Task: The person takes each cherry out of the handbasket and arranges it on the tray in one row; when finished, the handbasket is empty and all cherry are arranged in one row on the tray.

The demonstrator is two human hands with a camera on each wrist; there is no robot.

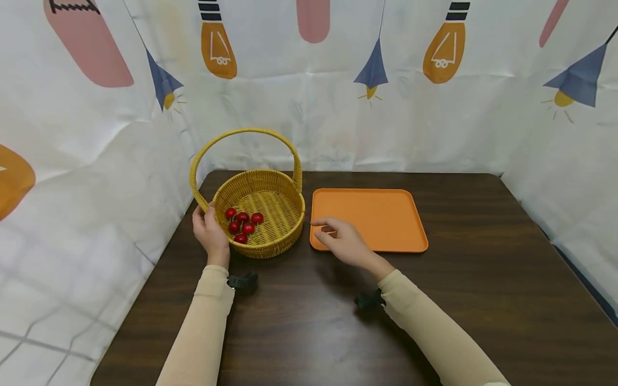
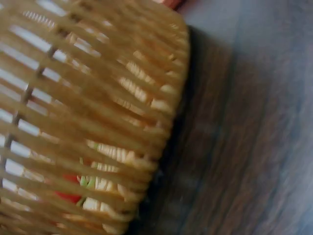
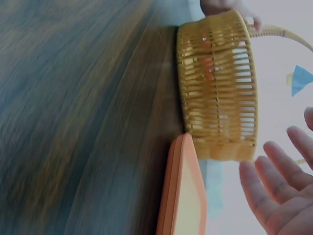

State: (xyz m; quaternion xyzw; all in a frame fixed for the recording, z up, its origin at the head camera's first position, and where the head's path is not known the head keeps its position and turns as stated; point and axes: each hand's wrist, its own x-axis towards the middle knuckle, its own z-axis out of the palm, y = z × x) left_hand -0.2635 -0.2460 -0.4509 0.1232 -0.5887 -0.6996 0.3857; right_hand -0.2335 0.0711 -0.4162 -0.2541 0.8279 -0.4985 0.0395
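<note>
A yellow wicker basket [image 1: 285, 236] with a tall hooped handle stands upright at the table's left. Several red cherries [image 1: 248, 228] lie on its floor, gathered toward the left side. My left hand [image 1: 211, 236] grips the basket by its left rim, at the foot of the handle. The basket's woven wall [image 2: 98, 98] fills much of the left wrist view, with a bit of red showing through the slats. My right hand [image 1: 345, 244] hovers over the left part of an orange tray [image 1: 381, 220], fingers loosely bent and holding nothing. In the right wrist view its fingers [image 3: 281, 178] are spread apart.
Close to the basket's right side lies the flat orange tray, with a low raised rim. The dark wooden table [image 1: 483, 268] extends right and toward me. White printed cloth [image 1: 328, 123] hangs behind the table and along both sides.
</note>
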